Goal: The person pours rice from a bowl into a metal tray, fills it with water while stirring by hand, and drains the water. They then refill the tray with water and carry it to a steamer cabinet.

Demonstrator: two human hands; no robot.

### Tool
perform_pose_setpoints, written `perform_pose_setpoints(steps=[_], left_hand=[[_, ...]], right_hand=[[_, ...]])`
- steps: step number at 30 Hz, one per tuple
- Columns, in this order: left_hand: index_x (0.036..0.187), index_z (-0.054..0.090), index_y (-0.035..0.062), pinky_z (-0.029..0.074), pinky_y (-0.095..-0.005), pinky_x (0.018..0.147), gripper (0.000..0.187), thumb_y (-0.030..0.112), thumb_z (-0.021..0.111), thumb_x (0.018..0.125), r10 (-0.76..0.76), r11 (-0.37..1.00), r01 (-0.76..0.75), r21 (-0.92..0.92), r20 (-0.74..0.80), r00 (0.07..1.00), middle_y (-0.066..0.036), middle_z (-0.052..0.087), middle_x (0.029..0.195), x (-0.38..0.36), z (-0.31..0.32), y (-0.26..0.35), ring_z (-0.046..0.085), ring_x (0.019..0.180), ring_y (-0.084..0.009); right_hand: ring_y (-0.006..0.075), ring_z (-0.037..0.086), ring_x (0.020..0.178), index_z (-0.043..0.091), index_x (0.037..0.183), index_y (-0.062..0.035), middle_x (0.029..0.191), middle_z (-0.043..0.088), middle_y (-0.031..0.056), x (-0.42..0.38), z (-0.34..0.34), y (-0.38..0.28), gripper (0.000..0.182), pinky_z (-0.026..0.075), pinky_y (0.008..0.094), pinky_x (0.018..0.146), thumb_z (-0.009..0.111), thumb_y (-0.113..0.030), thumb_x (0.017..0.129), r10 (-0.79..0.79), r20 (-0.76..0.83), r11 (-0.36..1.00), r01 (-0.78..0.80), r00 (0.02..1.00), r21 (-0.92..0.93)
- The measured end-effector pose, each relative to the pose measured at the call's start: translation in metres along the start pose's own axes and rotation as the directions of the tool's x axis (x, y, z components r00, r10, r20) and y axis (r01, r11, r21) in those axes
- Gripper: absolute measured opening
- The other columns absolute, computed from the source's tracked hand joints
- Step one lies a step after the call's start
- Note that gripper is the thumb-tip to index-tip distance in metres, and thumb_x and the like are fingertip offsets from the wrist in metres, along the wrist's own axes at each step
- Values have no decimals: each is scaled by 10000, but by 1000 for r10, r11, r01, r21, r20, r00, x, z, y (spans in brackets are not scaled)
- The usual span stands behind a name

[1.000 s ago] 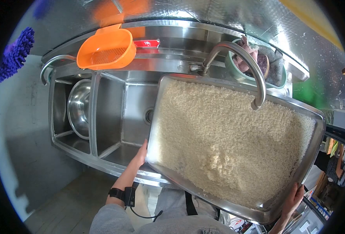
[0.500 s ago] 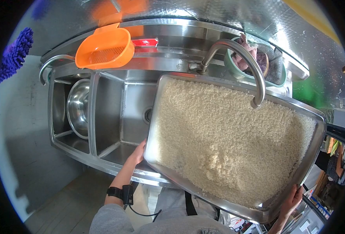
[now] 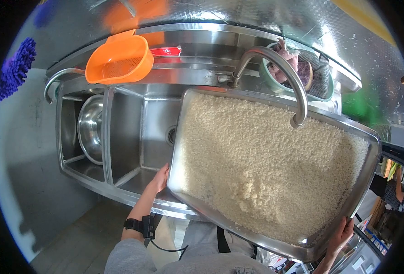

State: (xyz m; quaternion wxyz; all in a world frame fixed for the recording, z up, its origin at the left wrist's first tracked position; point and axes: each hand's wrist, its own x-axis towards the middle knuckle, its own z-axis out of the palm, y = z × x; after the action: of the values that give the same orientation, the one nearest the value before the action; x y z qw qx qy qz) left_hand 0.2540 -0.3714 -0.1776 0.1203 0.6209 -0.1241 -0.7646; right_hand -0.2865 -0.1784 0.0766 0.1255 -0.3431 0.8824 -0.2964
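A large rectangular metal tray (image 3: 176,166) filled with pale rice grains (image 3: 266,160) lies at a slant over the right part of the sink. My left hand (image 3: 160,179) grips the tray's left side near its front corner; the tray hides some of its fingers. At the lower right corner, my right hand (image 3: 343,235) is closed on the rim, its thumb near the top edge. The rice is heaped toward the front middle. A curved faucet (image 3: 298,86) arches above the tray's back edge, its spout end over the rice.
Left of the tray is a sink basin (image 3: 158,121) with a drain. A metal bowl (image 3: 91,130) sits in the far left basin. Behind are an orange strainer basket (image 3: 120,57) and a green basin (image 3: 268,80) holding a purplish item and dark mesh. Another person's arm shows at far right.
The sink fixtures and orange basket appear very slightly further left in view. Both hands keep their hold, and the tray stays in nearly the same place.
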Motion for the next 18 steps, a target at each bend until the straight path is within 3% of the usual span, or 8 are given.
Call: perform_pose_setpoints(steps=[1, 3, 6, 18], left_hand=[[1200, 482, 60, 347, -362, 941, 507, 423, 254, 928, 15, 1000, -15, 20, -17, 1000, -79, 558, 1156, -5, 7, 2, 511, 1064, -191], [1209, 476, 57, 373, -366, 927, 460, 366, 278, 931, 30, 999, -29, 43, -29, 999, -79, 553, 1160, -2, 9, 0, 514, 1068, -196], [1216, 468, 47, 394, -376, 915, 446, 347, 337, 913, -10, 994, 15, 112, -45, 999, -90, 546, 1159, 7, 3, -10, 530, 1045, -209], [1225, 451, 34, 432, -402, 895, 469, 352, 384, 888, -33, 999, 33, 10, 35, 999, -111, 539, 1163, 12, 9, -3, 547, 1023, -228]], right_hand=[[44, 318, 603, 465, 787, -4, 631, 384, -31, 1, -2, 0, 208, 263, 219, 507, 455, -164, 919, 2, 3, 1000, -2, 1000, 0], [78, 389, 623, 510, 926, 54, 666, 505, 34, 1, -6, 0, 199, 334, 235, 537, 449, -134, 905, 58, 46, 998, -57, 997, -33], [78, 383, 623, 506, 909, 51, 660, 491, 30, 0, -8, 2, 184, 326, 230, 539, 455, -126, 900, 43, 52, 999, -42, 998, -20], [78, 349, 613, 486, 849, 41, 630, 439, 16, -3, -4, -10, 174, 296, 229, 534, 462, -126, 894, 58, -14, 998, -58, 998, 11]])
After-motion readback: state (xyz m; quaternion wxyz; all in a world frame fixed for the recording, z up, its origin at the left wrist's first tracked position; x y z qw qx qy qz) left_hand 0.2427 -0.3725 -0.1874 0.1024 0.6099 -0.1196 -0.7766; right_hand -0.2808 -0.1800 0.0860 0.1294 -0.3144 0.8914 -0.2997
